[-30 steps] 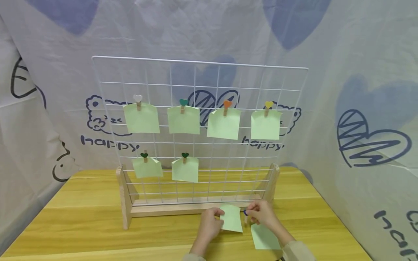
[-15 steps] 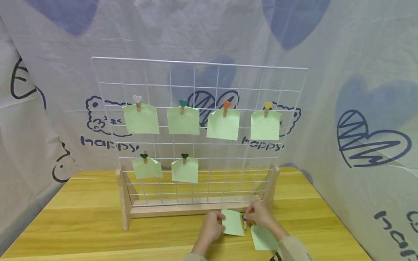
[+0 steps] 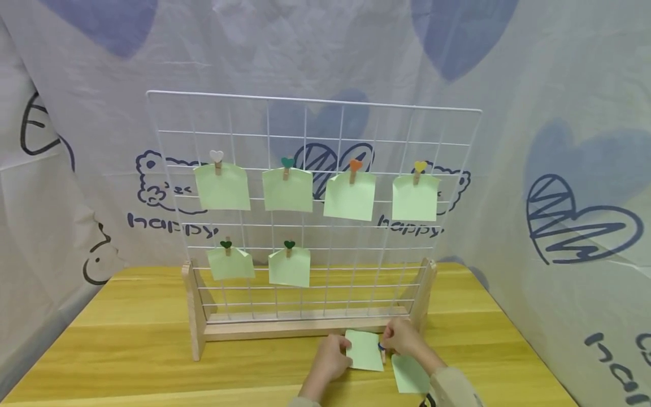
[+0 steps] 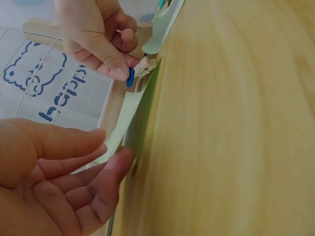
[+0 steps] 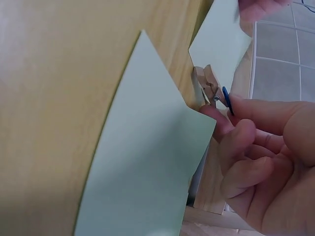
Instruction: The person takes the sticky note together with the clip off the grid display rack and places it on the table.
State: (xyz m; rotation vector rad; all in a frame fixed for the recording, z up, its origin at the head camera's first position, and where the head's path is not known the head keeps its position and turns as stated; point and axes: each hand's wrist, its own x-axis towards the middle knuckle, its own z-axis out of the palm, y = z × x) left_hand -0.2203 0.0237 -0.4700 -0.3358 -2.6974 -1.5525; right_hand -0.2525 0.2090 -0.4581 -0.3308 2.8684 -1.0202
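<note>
My left hand (image 3: 330, 357) pinches the left edge of a pale green sticky note (image 3: 364, 350) between thumb and fingers, low in front of the rack. At the note's right edge, my right hand (image 3: 404, 337) pinches a small wooden clothespin (image 5: 209, 86) by its blue-topped end. In the right wrist view the clothespin's free end lies at the note's edge; whether it grips the paper I cannot tell. A second green note (image 3: 409, 374) lies below my right hand, and fills much of the right wrist view.
Behind my hands stands a white wire grid rack (image 3: 315, 229) on a wooden base (image 3: 295, 328). Several green notes hang on it, such as the upper-left note (image 3: 224, 187), each under a heart-topped clothespin. A patterned cloth (image 3: 569, 73) surrounds the wooden table (image 3: 137, 339).
Both hands have come down slightly toward me with the note and clothespin. The gap between the clothespin and the note's right edge has narrowed.
</note>
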